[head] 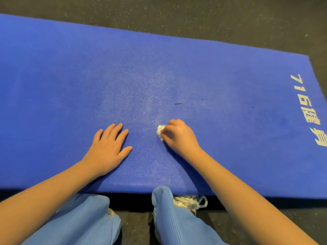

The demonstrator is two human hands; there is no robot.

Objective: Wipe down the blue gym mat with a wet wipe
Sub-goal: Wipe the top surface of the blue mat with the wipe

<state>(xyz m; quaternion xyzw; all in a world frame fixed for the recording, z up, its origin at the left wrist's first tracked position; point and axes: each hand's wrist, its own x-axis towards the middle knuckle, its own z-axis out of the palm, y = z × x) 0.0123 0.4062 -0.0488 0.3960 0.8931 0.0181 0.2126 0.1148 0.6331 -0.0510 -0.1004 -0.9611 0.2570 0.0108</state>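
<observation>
Right hand (178, 137) has its fingers curled around a balled-up white wet wipe (160, 132), pressing it on the blue gym mat (70, 76) near the mat's near edge. Left hand (108, 149) lies flat just beside it, fingers spread, holding nothing.

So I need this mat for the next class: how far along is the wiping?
Probably early. A pale sheen patch mid-mat may be wiped already. The right hand pinches the balled wet wipe against the blue gym mat; the left hand rests flat beside it. A dark streak and the end with white lettering look untouched.
</observation>
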